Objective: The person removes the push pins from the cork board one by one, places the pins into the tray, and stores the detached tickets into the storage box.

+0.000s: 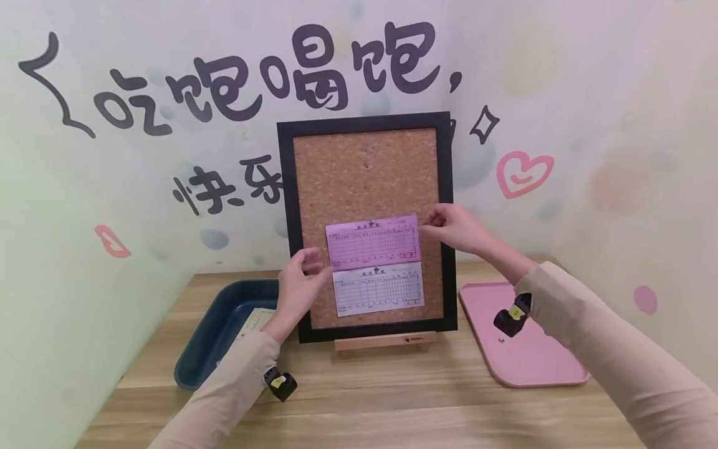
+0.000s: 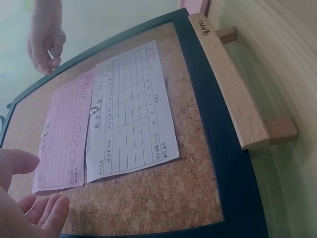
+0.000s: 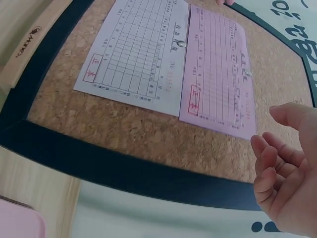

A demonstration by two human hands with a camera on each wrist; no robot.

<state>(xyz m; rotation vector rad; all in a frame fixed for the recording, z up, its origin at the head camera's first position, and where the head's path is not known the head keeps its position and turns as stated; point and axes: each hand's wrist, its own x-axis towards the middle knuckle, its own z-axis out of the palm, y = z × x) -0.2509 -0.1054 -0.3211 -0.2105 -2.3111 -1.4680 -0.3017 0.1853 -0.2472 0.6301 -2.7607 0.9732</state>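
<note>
A pink printed form (image 1: 373,243) and a white printed form (image 1: 379,290) hang one above the other on a framed corkboard (image 1: 364,174). A metal pushpin (image 3: 181,43) sits in the white form's top edge, and another pushpin (image 3: 248,73) in the pink one's. My left hand (image 1: 300,280) is beside the pink form's left edge, thumb and fingers apart with nothing between them. At the pink form's upper right corner, my right hand (image 1: 457,227) holds nothing; its fingertips (image 3: 257,144) are right by the paper, loosely bent, the thumb spread away.
The corkboard leans on a wooden easel (image 1: 387,340) on a wood-grain table. To the left, a dark blue tray (image 1: 187,368) has papers (image 1: 255,324) in it, partly hidden by my left arm. A pink tray (image 1: 538,368) with a small shiny pin (image 1: 502,340) lies at right.
</note>
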